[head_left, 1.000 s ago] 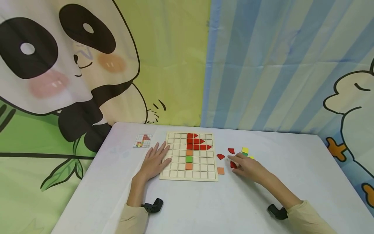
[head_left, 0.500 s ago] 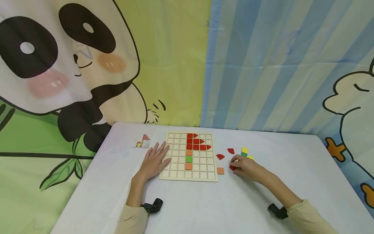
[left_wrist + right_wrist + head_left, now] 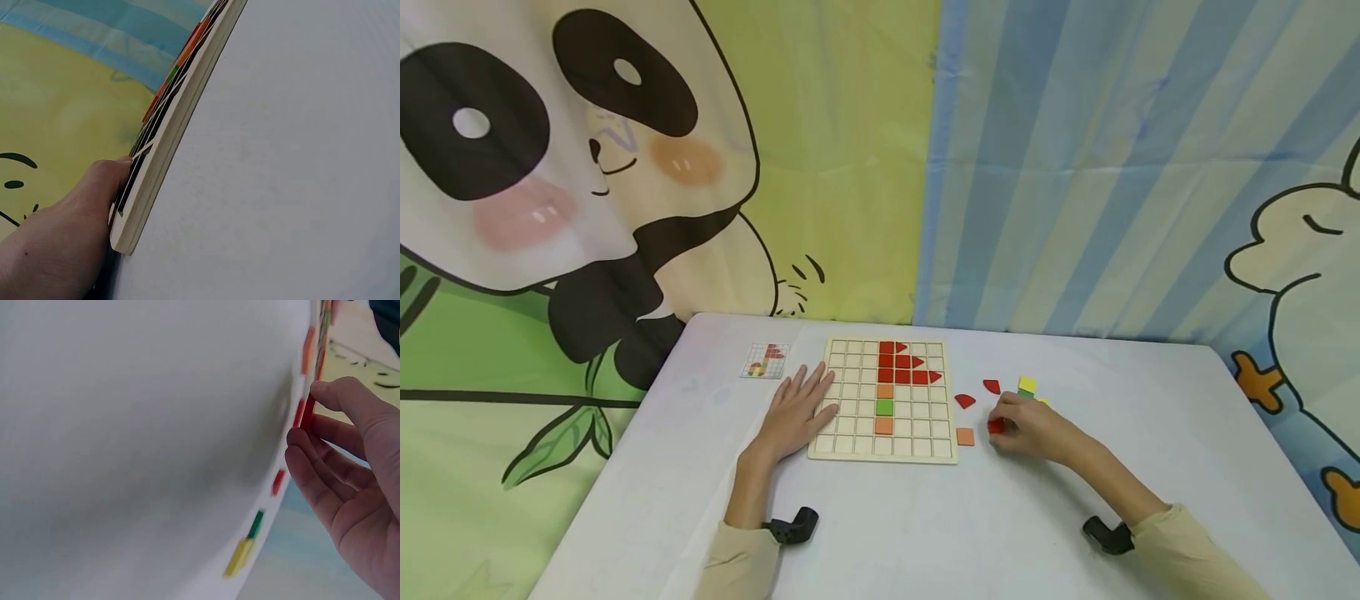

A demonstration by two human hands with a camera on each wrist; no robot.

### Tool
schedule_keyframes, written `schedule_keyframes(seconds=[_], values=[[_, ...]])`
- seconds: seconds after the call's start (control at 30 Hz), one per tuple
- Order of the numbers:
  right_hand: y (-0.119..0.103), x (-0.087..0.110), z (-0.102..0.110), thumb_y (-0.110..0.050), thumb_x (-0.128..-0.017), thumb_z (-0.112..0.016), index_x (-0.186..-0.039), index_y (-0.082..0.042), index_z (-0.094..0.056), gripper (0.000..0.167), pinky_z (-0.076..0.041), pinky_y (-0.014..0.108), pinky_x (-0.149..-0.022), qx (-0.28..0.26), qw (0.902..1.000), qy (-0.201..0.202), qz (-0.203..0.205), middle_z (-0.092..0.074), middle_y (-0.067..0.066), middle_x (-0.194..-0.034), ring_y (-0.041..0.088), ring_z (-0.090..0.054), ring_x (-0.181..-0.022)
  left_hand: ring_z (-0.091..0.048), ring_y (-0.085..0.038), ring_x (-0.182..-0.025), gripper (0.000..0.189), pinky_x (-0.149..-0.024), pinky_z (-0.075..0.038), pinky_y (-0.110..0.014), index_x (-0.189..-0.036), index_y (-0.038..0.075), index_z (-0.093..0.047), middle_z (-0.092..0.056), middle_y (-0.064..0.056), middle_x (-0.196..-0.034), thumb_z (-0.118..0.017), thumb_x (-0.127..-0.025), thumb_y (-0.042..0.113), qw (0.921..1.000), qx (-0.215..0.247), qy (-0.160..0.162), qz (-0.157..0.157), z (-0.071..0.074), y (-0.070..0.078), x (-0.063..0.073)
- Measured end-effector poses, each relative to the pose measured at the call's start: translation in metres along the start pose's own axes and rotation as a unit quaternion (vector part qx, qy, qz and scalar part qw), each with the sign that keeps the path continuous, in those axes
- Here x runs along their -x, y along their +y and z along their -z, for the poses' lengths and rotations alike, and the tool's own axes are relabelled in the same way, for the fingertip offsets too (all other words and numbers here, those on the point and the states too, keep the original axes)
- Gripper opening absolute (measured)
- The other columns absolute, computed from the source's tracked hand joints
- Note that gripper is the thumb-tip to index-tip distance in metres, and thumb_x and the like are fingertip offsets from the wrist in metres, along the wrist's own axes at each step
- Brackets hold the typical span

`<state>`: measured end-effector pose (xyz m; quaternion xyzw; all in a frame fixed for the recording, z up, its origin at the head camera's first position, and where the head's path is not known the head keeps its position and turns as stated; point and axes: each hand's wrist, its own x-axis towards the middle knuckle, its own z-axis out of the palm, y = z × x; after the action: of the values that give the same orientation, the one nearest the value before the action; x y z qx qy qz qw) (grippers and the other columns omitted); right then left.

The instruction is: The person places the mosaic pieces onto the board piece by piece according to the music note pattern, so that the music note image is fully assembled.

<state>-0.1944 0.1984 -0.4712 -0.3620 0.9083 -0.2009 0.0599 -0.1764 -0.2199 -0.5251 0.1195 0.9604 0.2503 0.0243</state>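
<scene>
A wooden grid board (image 3: pixel 850 448) lies flat on the white table, with red squares and triangles, orange squares and a green square (image 3: pixel 885 407) set in its cells. My left hand (image 3: pixel 793 417) rests along the board's left edge, fingers straight; in the left wrist view the thumb (image 3: pixel 103 178) touches the frame. To the right of the board, my right hand (image 3: pixel 1030 427) pinches a red piece (image 3: pixel 996 426) between thumb and fingers. The right wrist view shows that red piece (image 3: pixel 308 411) edge-on, its exact shape partly hidden. Just beyond the hand lie two red quarter-circle pieces (image 3: pixel 965 402).
An orange square (image 3: pixel 966 437) lies beside the board's right edge. Yellow and green pieces (image 3: pixel 1027 385) sit behind the right hand, partly covered. A small printed pattern card (image 3: pixel 765 361) lies left of the board. A patterned curtain (image 3: pixel 850 167) hangs behind the table.
My right hand has drawn its fingers together on the red piece, which has tilted up from the table. The left hand and the board have stayed in place.
</scene>
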Motion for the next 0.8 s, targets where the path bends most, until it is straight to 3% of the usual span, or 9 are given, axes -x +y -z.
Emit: schedule_keyframes(seconds=[0.1, 0.27, 0.43, 0.6, 0.8], values=[[-0.022, -0.006, -0.003, -0.008, -0.086, -0.081, -0.101, -0.006, -0.076, 0.015, -0.055, 0.019, -0.069, -0.023, 0.9997, -0.002, 0.003, -0.062, -0.003, -0.093, 0.006, -0.055, -0.079, -0.007, -0.036, -0.162, 0.068, -0.129, -0.005, -0.060, -0.164, 0.013, -0.030, -0.018, -0.007, -0.174, -0.052, -0.106, 0.042, 1.0000, -0.002, -0.001, 0.000, -0.002, -0.002, 0.000], [-0.068, -0.026, -0.016, -0.008, -0.087, -0.081, -0.103, -0.004, -0.076, 0.017, -0.054, 0.016, -0.068, -0.043, 0.9981, -0.005, 0.044, -0.064, 0.000, -0.095, 0.012, -0.059, -0.078, -0.006, -0.036, -0.162, 0.068, -0.129, -0.005, -0.060, -0.164, 0.013, -0.030, -0.018, -0.007, -0.174, -0.051, -0.107, 0.043, 1.0000, -0.003, 0.000, 0.001, -0.001, -0.003, 0.000], [-0.101, -0.057, -0.036, -0.010, -0.088, -0.080, -0.100, -0.005, -0.077, 0.013, -0.047, 0.012, -0.062, -0.003, 0.9960, 0.003, 0.089, -0.063, 0.001, -0.091, 0.007, -0.053, -0.072, -0.007, -0.036, -0.162, 0.068, -0.129, -0.005, -0.060, -0.164, 0.013, -0.030, -0.018, -0.007, -0.174, -0.051, -0.107, 0.043, 1.0000, -0.001, 0.003, -0.001, -0.001, -0.002, -0.002], [-0.119, -0.079, -0.053, -0.014, -0.090, -0.080, -0.095, -0.006, -0.073, 0.012, -0.040, 0.013, -0.059, 0.030, 0.9955, 0.000, 0.090, -0.058, 0.000, -0.086, 0.005, -0.045, -0.067, -0.006, -0.036, -0.162, 0.068, -0.129, -0.005, -0.059, -0.164, 0.014, -0.029, -0.018, -0.007, -0.174, -0.050, -0.107, 0.044, 1.0000, -0.008, -0.001, 0.001, -0.002, -0.003, -0.003], [-0.124, -0.085, -0.062, -0.016, -0.091, -0.081, -0.093, -0.007, -0.071, 0.013, -0.041, 0.014, -0.060, 0.024, 0.9974, -0.014, 0.066, -0.057, 0.001, -0.086, 0.007, -0.045, -0.068, -0.006, -0.035, -0.162, 0.068, -0.129, -0.004, -0.059, -0.164, 0.014, -0.029, -0.017, -0.006, -0.174, -0.050, -0.107, 0.045, 1.0000, -0.008, -0.002, 0.004, -0.002, -0.004, -0.003]])
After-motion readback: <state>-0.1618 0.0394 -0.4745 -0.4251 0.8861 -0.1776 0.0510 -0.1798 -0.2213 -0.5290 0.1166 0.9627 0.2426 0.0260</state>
